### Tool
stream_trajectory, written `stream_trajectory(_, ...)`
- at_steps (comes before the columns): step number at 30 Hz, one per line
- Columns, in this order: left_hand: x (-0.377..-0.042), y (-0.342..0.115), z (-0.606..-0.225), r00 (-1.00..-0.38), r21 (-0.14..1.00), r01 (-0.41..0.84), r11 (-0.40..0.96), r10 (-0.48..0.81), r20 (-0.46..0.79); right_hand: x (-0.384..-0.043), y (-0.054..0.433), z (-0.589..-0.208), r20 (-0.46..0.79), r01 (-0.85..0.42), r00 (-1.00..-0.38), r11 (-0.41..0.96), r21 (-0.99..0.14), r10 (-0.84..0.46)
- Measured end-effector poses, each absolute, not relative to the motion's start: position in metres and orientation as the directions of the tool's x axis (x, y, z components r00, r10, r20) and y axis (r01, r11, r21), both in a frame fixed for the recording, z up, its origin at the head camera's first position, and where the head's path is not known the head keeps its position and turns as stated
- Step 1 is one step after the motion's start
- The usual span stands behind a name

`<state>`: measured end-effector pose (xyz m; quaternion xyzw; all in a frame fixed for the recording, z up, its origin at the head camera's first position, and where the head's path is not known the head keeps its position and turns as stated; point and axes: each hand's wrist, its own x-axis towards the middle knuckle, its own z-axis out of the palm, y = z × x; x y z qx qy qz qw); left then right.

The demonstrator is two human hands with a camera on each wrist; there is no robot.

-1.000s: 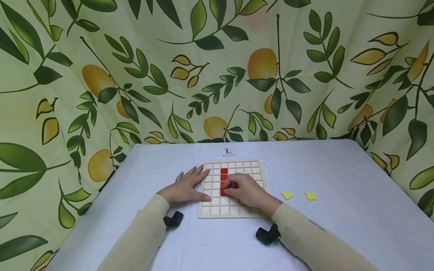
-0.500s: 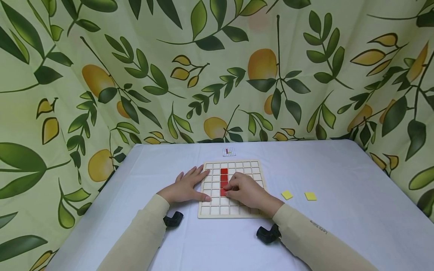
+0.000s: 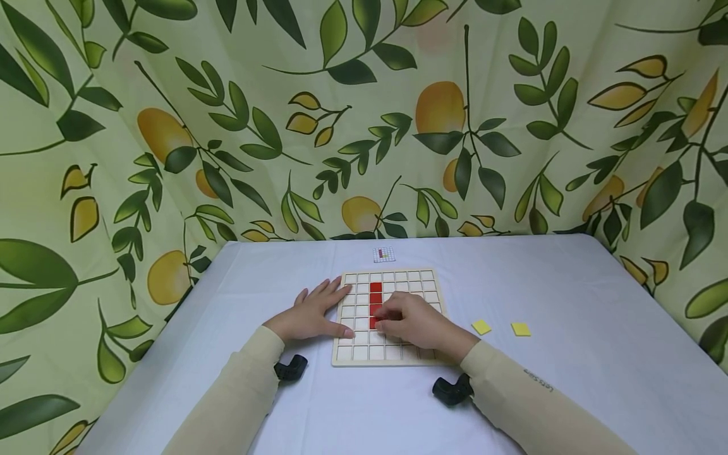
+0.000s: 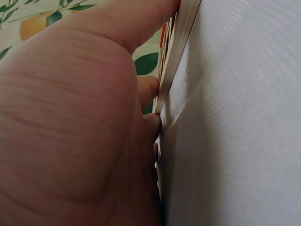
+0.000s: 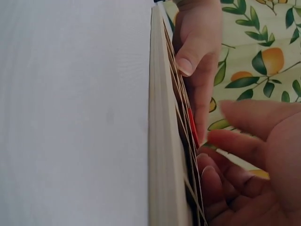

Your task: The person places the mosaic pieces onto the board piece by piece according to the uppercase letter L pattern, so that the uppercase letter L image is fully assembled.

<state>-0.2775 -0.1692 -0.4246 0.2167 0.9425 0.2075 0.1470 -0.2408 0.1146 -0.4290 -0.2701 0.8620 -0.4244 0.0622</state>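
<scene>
A square wooden grid board (image 3: 349, 355) with white cells lies on the white table. A column of red square tiles (image 3: 376, 297) fills several cells left of its middle. Over the board's left edge my left hand (image 3: 309, 314) rests, fingers spread, thumb on the lower left cells. My right hand (image 3: 418, 319) is above the board, its fingertips beside the lower red tiles and partly covering them. From the right wrist view, that hand's thumb and index finger stand apart with nothing seen between them; the other fingers are loosely curled near the grid.
Two yellow square tiles (image 3: 481, 327) lie apart on the table right of the board. Behind the board is a small printed grid card (image 3: 383, 254) with red and yellow marks. A leaf-patterned curtain (image 3: 364, 126) hangs behind the table.
Fingers of my right hand have shifted slightly at the lower red tiles, and its wrist has edged to the right. My left hand and the tiles have stayed put.
</scene>
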Motion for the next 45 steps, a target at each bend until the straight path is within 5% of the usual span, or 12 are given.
stream_trajectory(12,-0.279,-0.169,-0.424,-0.863,0.462,0.335,0.821,0.464,-0.199,-0.245,0.135,-0.409,0.016,-0.152,-0.872,0.241,-0.958,-0.489)
stream_trajectory(25,-0.276,-0.172,-0.424,-0.861,0.475,0.345,0.81,0.474,-0.183,-0.243,0.185,-0.394,0.097,-0.182,-0.815,0.093,-0.979,-0.572)
stream_trajectory(45,-0.277,-0.17,-0.425,-0.86,0.47,0.35,0.81,0.477,-0.182,-0.236,0.269,-0.399,0.087,-0.184,-0.871,0.155,-0.971,-0.484)
